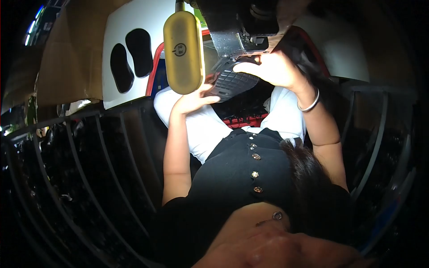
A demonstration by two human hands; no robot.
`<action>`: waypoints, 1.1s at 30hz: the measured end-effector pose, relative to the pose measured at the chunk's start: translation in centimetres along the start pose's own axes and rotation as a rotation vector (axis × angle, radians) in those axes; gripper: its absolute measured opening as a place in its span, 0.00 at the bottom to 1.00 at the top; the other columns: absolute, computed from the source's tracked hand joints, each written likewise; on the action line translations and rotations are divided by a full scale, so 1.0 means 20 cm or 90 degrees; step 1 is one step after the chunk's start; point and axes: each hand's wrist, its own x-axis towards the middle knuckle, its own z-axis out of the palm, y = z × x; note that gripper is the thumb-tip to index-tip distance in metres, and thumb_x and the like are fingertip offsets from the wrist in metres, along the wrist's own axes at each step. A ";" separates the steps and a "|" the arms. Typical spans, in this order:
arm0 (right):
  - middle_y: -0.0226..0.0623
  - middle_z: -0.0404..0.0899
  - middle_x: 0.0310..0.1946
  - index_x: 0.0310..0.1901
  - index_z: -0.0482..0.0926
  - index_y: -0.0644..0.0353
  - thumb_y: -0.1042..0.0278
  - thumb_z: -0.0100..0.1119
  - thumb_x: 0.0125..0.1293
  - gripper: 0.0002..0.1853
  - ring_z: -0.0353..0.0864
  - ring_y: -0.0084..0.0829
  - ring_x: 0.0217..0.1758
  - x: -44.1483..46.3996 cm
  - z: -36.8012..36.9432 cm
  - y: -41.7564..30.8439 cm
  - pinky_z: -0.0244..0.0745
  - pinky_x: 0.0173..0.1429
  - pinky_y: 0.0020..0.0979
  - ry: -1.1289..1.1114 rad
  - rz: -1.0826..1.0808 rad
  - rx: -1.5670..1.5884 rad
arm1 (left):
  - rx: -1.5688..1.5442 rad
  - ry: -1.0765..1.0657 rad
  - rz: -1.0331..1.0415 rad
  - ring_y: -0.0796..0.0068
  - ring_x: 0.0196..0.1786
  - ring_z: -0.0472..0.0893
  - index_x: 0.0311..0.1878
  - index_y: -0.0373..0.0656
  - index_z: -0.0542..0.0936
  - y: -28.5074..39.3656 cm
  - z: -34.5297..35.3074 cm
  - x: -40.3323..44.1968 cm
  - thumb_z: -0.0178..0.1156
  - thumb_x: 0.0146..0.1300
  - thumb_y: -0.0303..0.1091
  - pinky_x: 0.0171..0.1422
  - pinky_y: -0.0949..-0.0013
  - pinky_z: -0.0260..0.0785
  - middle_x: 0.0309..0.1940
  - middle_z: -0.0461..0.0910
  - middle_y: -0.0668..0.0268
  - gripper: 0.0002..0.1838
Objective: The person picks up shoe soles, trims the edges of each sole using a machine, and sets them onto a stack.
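Note:
A dark shoe sole (233, 82) with a ribbed, grid-like surface is tilted beneath the black machine head (243, 27). My left hand (195, 101) grips its near left edge, thumb stretched along the rim and fingertips partly behind it. At the upper right end, my right hand (278, 70) holds the sole with the thumb laid across; its other fingers are overexposed and partly hidden by the machine. The spot where machine and sole meet is hard to make out.
A yellow oval lamp (183, 53) hangs close above my left hand. Two black insoles (140, 52) lie on the white tabletop (118, 29), which has a red edge (154, 69). Brown cardboard (67, 58) stands at left. Dark metal bars (80, 156) flank my seat.

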 end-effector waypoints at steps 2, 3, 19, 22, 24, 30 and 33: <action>0.32 0.72 0.18 0.44 0.82 0.54 0.59 0.57 0.64 0.12 0.66 0.19 0.16 0.02 0.05 0.12 0.62 0.21 0.21 0.028 -0.163 -0.026 | -0.032 -0.004 -0.021 0.79 0.43 0.77 0.50 0.36 0.78 0.22 0.14 0.09 0.63 0.56 0.28 0.53 0.73 0.68 0.41 0.81 0.65 0.18; 0.31 0.74 0.20 0.46 0.82 0.52 0.60 0.56 0.65 0.12 0.70 0.19 0.18 0.02 0.09 0.16 0.64 0.22 0.20 0.069 -0.220 -0.032 | 0.005 0.066 0.063 0.79 0.41 0.78 0.48 0.35 0.78 0.32 0.21 0.13 0.64 0.56 0.31 0.49 0.74 0.70 0.39 0.81 0.65 0.17; 0.25 0.75 0.34 0.43 0.74 0.63 0.71 0.59 0.62 0.09 0.70 0.15 0.36 -0.64 0.08 0.52 0.68 0.43 0.20 0.118 0.188 0.467 | -0.188 0.333 0.132 0.86 0.29 0.72 0.39 0.35 0.78 0.37 0.35 0.11 0.63 0.58 0.28 0.33 0.79 0.63 0.29 0.78 0.70 0.08; 0.25 0.72 0.31 0.44 0.75 0.66 0.71 0.60 0.62 0.11 0.69 0.15 0.34 -0.52 -0.10 0.49 0.66 0.40 0.18 0.197 0.119 0.321 | -0.094 0.354 0.127 0.92 0.20 0.65 0.30 0.39 0.75 0.35 0.30 0.07 0.63 0.58 0.27 0.22 0.82 0.54 0.20 0.71 0.77 0.06; 0.24 0.72 0.30 0.44 0.75 0.66 0.72 0.62 0.61 0.12 0.68 0.15 0.33 -0.43 -0.17 0.48 0.65 0.38 0.18 0.197 0.061 0.293 | -0.105 0.358 0.117 0.93 0.20 0.62 0.27 0.42 0.73 0.30 0.28 0.04 0.62 0.59 0.28 0.21 0.82 0.52 0.19 0.69 0.78 0.08; 0.25 0.73 0.27 0.43 0.79 0.64 0.71 0.67 0.55 0.14 0.69 0.16 0.30 -0.24 -0.20 0.19 0.66 0.37 0.17 0.141 0.035 0.204 | -0.182 0.383 0.072 0.89 0.29 0.68 0.34 0.38 0.75 0.26 0.18 -0.11 0.61 0.60 0.27 0.33 0.82 0.59 0.26 0.73 0.75 0.04; 0.25 0.73 0.26 0.42 0.81 0.65 0.69 0.70 0.52 0.16 0.68 0.15 0.27 -0.18 -0.11 0.05 0.66 0.34 0.17 0.179 0.034 0.142 | -0.176 0.407 0.160 0.85 0.36 0.76 0.43 0.33 0.79 0.11 0.08 -0.16 0.59 0.61 0.24 0.42 0.81 0.67 0.34 0.80 0.69 0.08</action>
